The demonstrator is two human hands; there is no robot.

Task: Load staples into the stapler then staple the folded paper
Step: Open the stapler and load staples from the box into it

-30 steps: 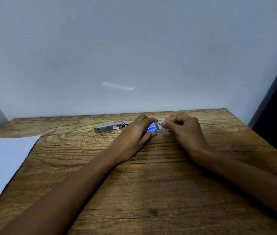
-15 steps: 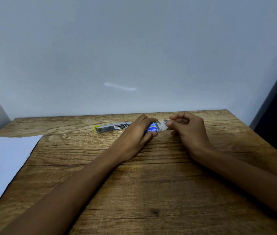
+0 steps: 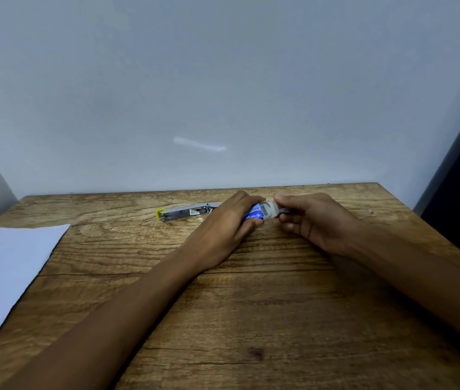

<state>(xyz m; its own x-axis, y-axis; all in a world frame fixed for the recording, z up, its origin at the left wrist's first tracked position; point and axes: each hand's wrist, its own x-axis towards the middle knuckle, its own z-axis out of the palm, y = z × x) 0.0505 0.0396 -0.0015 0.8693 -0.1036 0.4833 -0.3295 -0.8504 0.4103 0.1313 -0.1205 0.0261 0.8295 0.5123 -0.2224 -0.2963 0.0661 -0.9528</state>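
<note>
1. Stapler (image 3: 189,213) lies open near the far edge of the bench (image 3: 251,319), about mid-width. Long axis runs roughly parallel to that far edge; the yellow tip points toward the left edge.
2. Left hand (image 3: 223,232) covers the stapler's right end, fingers curled round a small blue staple box (image 3: 254,215) and holding it just above the bench.
3. Right hand (image 3: 316,220) sits just right of the box. Thumb and fingertips pinch the pale inner tray (image 3: 269,209) sticking out of the box's right end. Something dark shows at the fingertips; can't tell whether it's a staple strip.
4. Key relation: the tray comes out along the same line as the stapler's long axis, pointing toward the right edge. The open staple channel is on the opposite side, left of both hands. Left hand is nearer the stapler and touching or nearly touching it; right hand is the far one.
5. Judgement: still at the getting-staples-out step, loading not yet begun. Any strip the right hand frees has to travel left, past the left hand, and line up lengthwise with the channel.
6. Risk: a loose strip could break or drop during that crossing.
7. Folded paper (image 3: 6,266) lies at the left edge, well apart from both hands, untouched.
</note>
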